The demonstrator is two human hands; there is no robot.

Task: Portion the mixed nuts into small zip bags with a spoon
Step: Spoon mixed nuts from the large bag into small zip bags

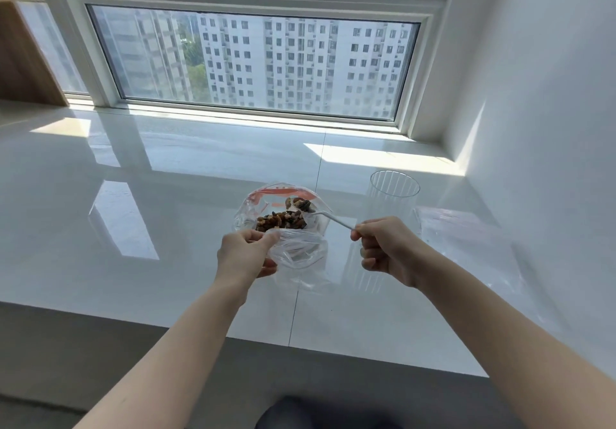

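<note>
The mixed nuts [281, 220] lie in a brown heap inside an open zip bag [266, 205], just below the middle of the frame. The bag has a red strip along its far rim and its mouth is spread wide toward the camera. A white spoon [320, 214] reaches in from the right; its bowl sits over the right side of the heap with a few nuts on it.

The right hand [388, 250] holds the end of the spoon handle, its grip pinched together on the handle between thumb and fingers, the rest of the fingers curled in. The left hand [245, 255] is at the near edge of the bag, its grip clamped on the clear plastic there, thumb on top. Whether that crumpled plastic under the hand is the same bag folded over or a second one cannot be told.

All this is over a glossy white desk [133, 212]. To the right of the bag stands a clear ribbed cup [393, 195], upright, near the spoon but apart from it. Further right, flat on the desk, lie more clear bags [466, 228]. Across the top of the frame a window [253, 62] shows tall apartment blocks, and a white wall [550, 112] fills the right side.
</note>
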